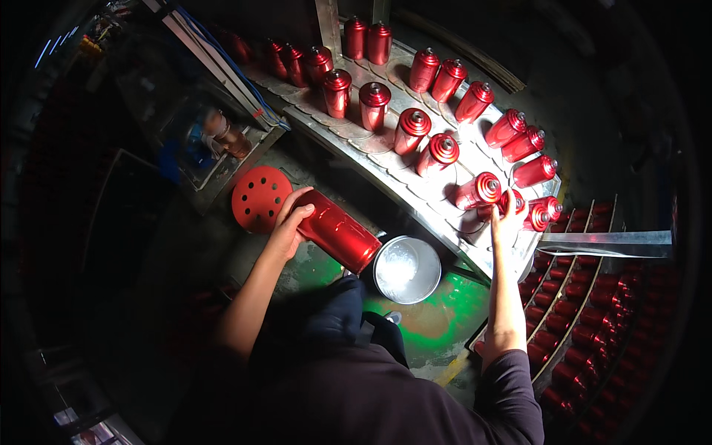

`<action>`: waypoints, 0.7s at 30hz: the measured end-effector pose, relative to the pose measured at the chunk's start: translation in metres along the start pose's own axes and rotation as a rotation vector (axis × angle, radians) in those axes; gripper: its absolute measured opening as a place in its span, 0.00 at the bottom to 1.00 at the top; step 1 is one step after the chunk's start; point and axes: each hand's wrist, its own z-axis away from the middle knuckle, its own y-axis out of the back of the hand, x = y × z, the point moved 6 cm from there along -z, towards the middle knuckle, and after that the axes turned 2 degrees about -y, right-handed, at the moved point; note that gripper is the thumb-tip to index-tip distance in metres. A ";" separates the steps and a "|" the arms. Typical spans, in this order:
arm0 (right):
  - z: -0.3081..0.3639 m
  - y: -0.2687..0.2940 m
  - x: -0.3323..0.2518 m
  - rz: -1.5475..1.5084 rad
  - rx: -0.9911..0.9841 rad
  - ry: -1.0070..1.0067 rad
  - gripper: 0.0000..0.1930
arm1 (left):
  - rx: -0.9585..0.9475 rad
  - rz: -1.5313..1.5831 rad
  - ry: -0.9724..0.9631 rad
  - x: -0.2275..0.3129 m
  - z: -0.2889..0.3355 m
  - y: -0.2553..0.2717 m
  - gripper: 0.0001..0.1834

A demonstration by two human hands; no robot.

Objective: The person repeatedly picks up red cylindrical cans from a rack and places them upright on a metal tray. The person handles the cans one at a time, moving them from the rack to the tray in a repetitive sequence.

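My left hand [288, 228] is wrapped round a glossy red metal cylinder [340, 233]. It is held tilted in front of me, its lower end close to a metal bucket [438, 268]. On the right, my right hand [505, 228] reaches onto a metal slat conveyor [389, 182]. Its fingers are closed about the stepped top of a red canister [513, 200], which they partly hide. Close by stand other red canisters, one [477, 191] just left of my fingers. More of them stand in two rows along the conveyor.
A round red disc with holes [261, 200] is beyond my left hand. Racks filled with red cylinders [567, 315] stand at the right, below a metal bar [608, 243]. A metal post [326, 30] rises at the far side. Painted green floor [437, 319] shows below the bucket.
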 end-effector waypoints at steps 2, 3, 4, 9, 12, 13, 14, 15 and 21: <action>0.014 0.005 0.009 0.043 -0.072 -0.079 0.38 | 0.002 -0.031 0.037 0.000 -0.007 0.001 0.27; 0.018 0.024 -0.003 0.087 -0.146 -0.147 0.39 | -0.004 -0.031 0.045 0.000 -0.008 -0.001 0.26; 0.019 0.048 -0.026 0.311 -0.193 -0.116 0.40 | 0.002 -0.037 0.035 0.003 -0.010 -0.002 0.26; 0.067 0.082 0.002 0.048 0.028 -0.014 0.41 | -0.033 -0.074 -0.040 0.011 -0.022 -0.023 0.26; 0.128 0.085 0.030 -0.073 0.018 -0.106 0.41 | -0.012 -0.089 -0.062 0.010 -0.032 -0.027 0.26; 0.147 0.082 0.044 -0.088 0.014 -0.133 0.41 | -0.021 -0.147 -0.153 0.017 -0.040 -0.032 0.26; 0.152 0.083 0.021 -0.207 -0.019 -0.078 0.39 | 0.014 -0.202 -0.220 0.026 -0.039 -0.028 0.26; 0.173 0.077 0.028 -0.174 -0.022 -0.229 0.37 | 0.017 -0.245 -0.277 0.037 -0.043 -0.032 0.26; 0.209 0.043 0.004 -0.364 -0.180 -0.407 0.33 | 0.069 -0.445 -0.589 0.068 -0.077 -0.015 0.26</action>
